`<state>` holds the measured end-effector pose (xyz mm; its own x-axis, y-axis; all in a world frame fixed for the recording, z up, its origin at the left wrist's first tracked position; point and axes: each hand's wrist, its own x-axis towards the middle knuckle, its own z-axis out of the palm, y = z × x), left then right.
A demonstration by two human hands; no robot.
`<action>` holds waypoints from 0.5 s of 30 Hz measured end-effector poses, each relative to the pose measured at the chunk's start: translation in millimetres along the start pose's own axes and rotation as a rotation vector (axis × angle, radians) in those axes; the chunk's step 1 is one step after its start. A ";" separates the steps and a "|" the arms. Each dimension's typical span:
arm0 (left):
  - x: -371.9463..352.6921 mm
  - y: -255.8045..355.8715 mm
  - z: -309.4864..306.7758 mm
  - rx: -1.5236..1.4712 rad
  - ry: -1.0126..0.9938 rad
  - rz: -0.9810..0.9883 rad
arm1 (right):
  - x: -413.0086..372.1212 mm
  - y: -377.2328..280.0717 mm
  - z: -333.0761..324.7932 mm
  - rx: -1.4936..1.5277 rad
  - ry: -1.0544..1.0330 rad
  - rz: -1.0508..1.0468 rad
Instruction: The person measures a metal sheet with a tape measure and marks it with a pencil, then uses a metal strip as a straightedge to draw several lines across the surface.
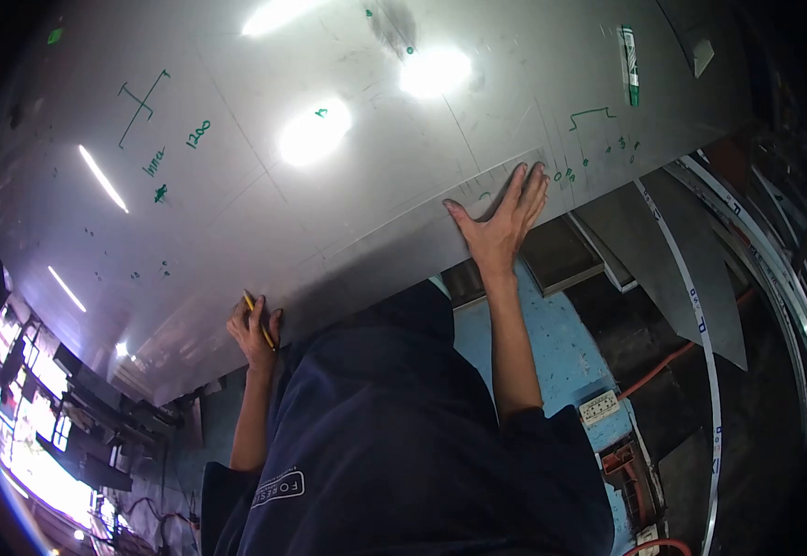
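Note:
A large grey metal sheet (366,195) with thin scribed lines and green handwriting lies in front of me. Near its front edge at the left, my left hand (254,331) has its fingers closed round a yellow pencil (260,320). My right hand (505,222) rests with thumb and fingers spread on a straight metal strip (440,208), whose long edge runs along the sheet towards my left hand. Nothing is held in my right hand. A green and white marker (630,67) lies on the sheet at the upper right.
Below the sheet's front edge is a blue surface (552,324) with a white socket block (599,408) and an orange cable (658,368). Long metal strips and a printed band (700,320) stand at the right. A small pale piece (702,57) lies at the upper right.

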<state>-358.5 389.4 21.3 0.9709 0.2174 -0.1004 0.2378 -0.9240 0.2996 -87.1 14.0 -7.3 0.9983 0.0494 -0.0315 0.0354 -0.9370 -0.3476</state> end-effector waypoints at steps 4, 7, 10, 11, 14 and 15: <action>1.5 3.4 -2.9 0.007 -0.018 0.010 | 1.2 -1.6 0.2 -0.014 -0.006 0.001; -1.1 2.4 -5.7 0.014 -0.052 -0.005 | 0.4 -0.4 1.4 0.005 0.028 -0.009; -1.2 1.4 -3.8 0.024 -0.072 -0.030 | -0.1 2.1 4.0 -0.007 0.056 -0.030; -2.4 1.1 -3.7 0.035 -0.073 -0.033 | -1.1 2.8 4.8 -0.002 0.053 -0.021; -2.5 0.9 -4.0 0.052 -0.082 -0.033 | 0.3 3.1 5.1 -0.008 0.054 -0.016; -2.3 1.7 -4.9 0.052 -0.086 -0.035 | 0.5 3.6 5.7 -0.017 0.063 -0.024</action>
<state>-360.1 388.8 26.7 0.9557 0.2239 -0.1913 0.2673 -0.9320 0.2447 -86.7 12.5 -13.9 0.9981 0.0509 0.0356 0.0598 -0.9416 -0.3313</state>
